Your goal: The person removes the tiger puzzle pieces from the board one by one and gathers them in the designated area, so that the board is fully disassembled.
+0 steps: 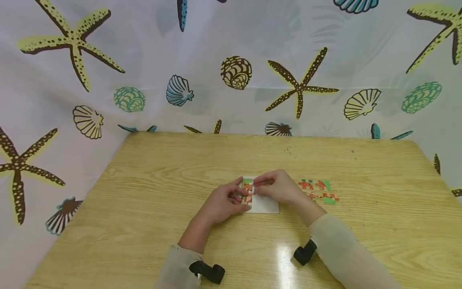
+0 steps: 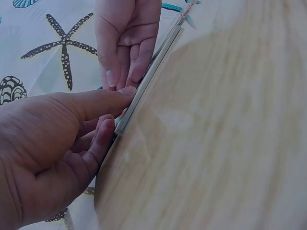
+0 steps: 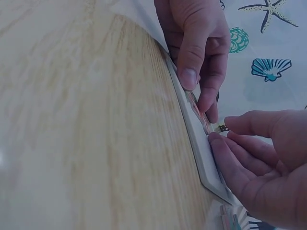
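Note:
A white puzzle board [image 1: 265,206] lies on the table, its left part covered by joined jigsaw pieces [image 1: 247,182] showing an orange animal on green. My left hand [image 1: 223,202] holds the board at its left side; the thumb sits along the near edge and other fingers rest over the pieces. From the right, my right hand [image 1: 279,188] has thumb and forefinger pinched at the right edge of the joined pieces. A puzzle piece at these fingertips is mostly hidden. In the right wrist view, the right thumb [image 3: 223,151] touches the board's surface.
Several loose orange and green puzzle pieces [image 1: 319,190] lie right of the board, near my right forearm. The wooden table [image 1: 144,192] meets a curtain [image 1: 209,44] printed with shells and starfish at its back and sides.

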Available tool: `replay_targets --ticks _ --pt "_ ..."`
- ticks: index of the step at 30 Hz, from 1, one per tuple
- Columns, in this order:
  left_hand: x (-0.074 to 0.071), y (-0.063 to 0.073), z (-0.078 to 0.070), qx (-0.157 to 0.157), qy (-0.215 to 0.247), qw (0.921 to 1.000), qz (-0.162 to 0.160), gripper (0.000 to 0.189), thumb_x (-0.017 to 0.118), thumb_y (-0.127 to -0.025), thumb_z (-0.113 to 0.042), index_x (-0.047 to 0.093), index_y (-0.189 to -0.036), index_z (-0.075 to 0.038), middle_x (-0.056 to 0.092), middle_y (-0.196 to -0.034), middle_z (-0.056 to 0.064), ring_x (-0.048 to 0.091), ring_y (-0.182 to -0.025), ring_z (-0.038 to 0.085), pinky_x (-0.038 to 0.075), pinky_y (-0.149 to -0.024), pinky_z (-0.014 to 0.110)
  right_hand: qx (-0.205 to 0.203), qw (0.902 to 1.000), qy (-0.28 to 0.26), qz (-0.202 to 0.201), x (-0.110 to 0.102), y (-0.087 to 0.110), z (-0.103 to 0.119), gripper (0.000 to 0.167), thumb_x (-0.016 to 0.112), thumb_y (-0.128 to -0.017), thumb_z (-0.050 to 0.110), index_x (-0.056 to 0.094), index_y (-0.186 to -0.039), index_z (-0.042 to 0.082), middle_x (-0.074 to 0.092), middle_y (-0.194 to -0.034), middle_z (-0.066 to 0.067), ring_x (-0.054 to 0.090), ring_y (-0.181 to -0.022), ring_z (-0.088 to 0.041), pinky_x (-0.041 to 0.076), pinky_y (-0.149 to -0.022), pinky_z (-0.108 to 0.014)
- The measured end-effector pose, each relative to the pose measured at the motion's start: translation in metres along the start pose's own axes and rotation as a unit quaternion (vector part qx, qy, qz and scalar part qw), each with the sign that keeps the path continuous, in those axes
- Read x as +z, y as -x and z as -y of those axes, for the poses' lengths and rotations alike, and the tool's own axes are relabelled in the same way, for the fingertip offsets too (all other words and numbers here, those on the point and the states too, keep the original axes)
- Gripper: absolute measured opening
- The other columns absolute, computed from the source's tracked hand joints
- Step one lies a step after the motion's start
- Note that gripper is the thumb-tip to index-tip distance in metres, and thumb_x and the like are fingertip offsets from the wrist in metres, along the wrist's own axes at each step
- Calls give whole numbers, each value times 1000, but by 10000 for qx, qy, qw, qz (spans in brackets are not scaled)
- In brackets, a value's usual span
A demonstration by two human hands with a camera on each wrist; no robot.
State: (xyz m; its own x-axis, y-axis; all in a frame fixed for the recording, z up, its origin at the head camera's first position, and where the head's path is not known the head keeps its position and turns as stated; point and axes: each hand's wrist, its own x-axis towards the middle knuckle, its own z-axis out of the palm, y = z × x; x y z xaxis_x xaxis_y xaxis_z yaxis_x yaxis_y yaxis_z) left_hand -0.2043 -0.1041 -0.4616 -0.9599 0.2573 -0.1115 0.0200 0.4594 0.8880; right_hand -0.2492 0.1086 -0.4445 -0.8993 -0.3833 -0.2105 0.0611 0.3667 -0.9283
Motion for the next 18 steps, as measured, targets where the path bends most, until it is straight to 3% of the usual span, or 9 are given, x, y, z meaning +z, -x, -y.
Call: replay_targets --ticks 11,18 --pt "-3 -1 -2 -83 -83 9999 -20 27 87 -86 -9 76 -110 -9 41 -165 1 61 -91 13 54 -84 31 -208 9998 5 55 3 -2 1 26 68 -98 4 72 -122 -6 76 -115 -18 73 -102 -23 59 -87 -34" --pt "-1 -1 0 -57 -57 10000 -11 30 87 -86 -10 76 -113 -10 50 -158 2 61 -90 13 54 -83 30 -145 9997 169 -128 8 -3 1 27 68 -98 5 72 -124 -5 75 -118 -17 72 -107 -25 58 -88 -32"
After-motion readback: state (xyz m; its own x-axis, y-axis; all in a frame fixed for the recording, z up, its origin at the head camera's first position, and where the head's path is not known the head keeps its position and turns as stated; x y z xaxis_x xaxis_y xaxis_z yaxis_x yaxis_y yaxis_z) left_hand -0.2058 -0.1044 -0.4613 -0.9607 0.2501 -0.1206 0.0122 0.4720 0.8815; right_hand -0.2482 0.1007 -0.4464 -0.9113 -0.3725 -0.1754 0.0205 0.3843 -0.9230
